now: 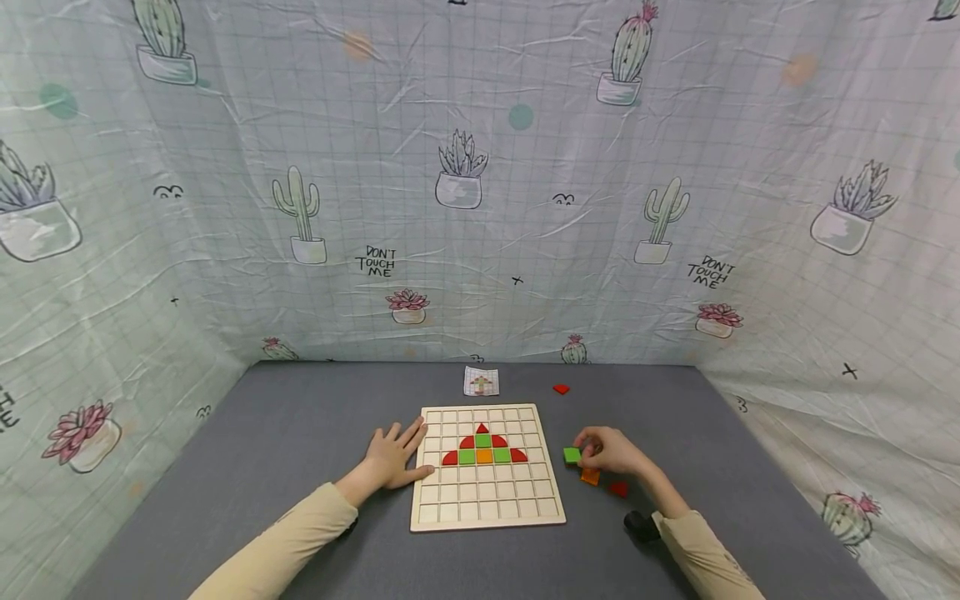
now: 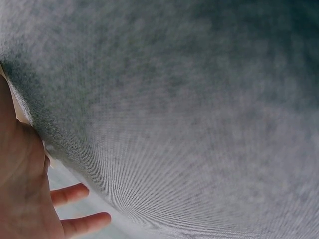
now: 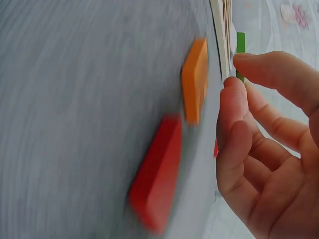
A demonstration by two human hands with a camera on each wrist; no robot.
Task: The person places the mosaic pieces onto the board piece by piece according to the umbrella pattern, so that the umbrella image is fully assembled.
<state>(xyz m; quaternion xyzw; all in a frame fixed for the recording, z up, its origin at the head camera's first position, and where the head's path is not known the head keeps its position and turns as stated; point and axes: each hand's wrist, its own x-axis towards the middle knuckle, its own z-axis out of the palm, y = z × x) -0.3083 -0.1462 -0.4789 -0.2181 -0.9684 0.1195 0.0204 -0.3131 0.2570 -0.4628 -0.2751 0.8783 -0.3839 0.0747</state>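
Observation:
A wooden grid board [image 1: 487, 508] lies on the grey table, bearing a pattern of red, green and orange pieces about its middle. Fingers spread, my left hand [image 1: 389, 461] rests at the board's left edge, its thumb and a fingertip touching the rim. In the left wrist view, part of this hand [image 2: 22, 189] shows at the lower left. Right of the board, my right hand [image 1: 611, 452] pinches a green square tile [image 1: 572, 456] between thumb and finger. Below that hand lie an orange tile [image 3: 194, 82] and a red tile [image 3: 158, 174], both on the table.
A small printed pattern card [image 1: 481, 382] lies behind the board. Another red tile [image 1: 561, 389] is at the back right. Cloth printed with cacti [image 1: 480, 250] hangs around the table's back and sides. A black band [image 1: 641, 527] sits at the right wrist.

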